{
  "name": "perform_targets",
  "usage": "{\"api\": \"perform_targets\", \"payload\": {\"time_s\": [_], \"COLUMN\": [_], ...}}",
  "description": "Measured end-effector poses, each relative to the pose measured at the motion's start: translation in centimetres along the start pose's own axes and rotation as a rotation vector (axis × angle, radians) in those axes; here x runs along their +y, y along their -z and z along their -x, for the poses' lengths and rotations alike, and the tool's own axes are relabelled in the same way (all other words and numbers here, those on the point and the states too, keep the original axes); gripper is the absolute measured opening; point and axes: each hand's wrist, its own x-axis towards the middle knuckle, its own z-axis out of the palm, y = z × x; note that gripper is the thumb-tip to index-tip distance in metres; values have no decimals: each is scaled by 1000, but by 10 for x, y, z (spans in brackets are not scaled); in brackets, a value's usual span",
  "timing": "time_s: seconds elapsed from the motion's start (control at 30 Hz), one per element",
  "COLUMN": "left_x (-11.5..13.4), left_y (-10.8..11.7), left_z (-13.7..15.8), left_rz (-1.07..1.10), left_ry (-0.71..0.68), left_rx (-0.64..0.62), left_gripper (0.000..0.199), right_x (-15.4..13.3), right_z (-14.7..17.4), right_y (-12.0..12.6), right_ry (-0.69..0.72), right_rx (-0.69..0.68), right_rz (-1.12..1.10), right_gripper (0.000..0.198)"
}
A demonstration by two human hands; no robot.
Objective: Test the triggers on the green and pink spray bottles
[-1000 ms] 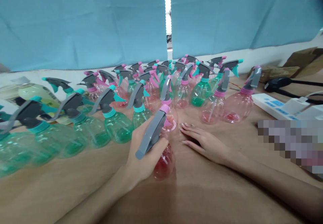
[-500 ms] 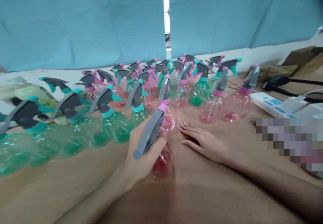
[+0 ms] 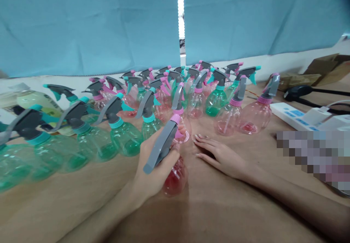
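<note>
My left hand (image 3: 154, 162) is wrapped round the neck of a pink spray bottle (image 3: 175, 179), which stands on the brown tabletop with its grey trigger head tilting above the hand. Part of its neck is hidden by my fingers. My right hand (image 3: 218, 153) lies open on the table just to the right, fingers stretched and holding nothing. Directly behind the held bottle stands another pink spray bottle (image 3: 182, 122). A row of green spray bottles (image 3: 127, 137) runs off to the left. Two more pink bottles, one of them nearer the middle (image 3: 227, 119), stand beyond my right hand.
Several more pink and green spray bottles crowd the back, before a blue cloth (image 3: 109, 24). A white power strip (image 3: 292, 117) with plugs, black cables and a cardboard box (image 3: 322, 68) lie at the right. A large yellowish bottle (image 3: 38, 102) stands at the far left.
The view has shifted very slightly. Both hands and the bottles stay practically where they were, with my left hand still round the pink spray bottle.
</note>
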Motion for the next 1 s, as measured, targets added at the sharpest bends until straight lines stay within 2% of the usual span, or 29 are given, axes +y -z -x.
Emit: {"api": "perform_targets", "payload": {"time_s": [0.63, 0.87, 1.0], "left_x": [-6, -9, -6], "left_y": [-2, 3, 5], "left_z": [-1, 0, 0], "left_rz": [44, 44, 39], "left_ry": [-26, -89, -76], "left_rx": [-8, -50, -59], "left_gripper": [17, 9, 8], "right_x": [1, 1, 0], "right_z": [1, 0, 1], "right_y": [1, 1, 2], "right_ry": [1, -7, -14], "right_rx": [4, -16, -13], "right_rz": [-15, 14, 6], "right_gripper": [48, 49, 49]}}
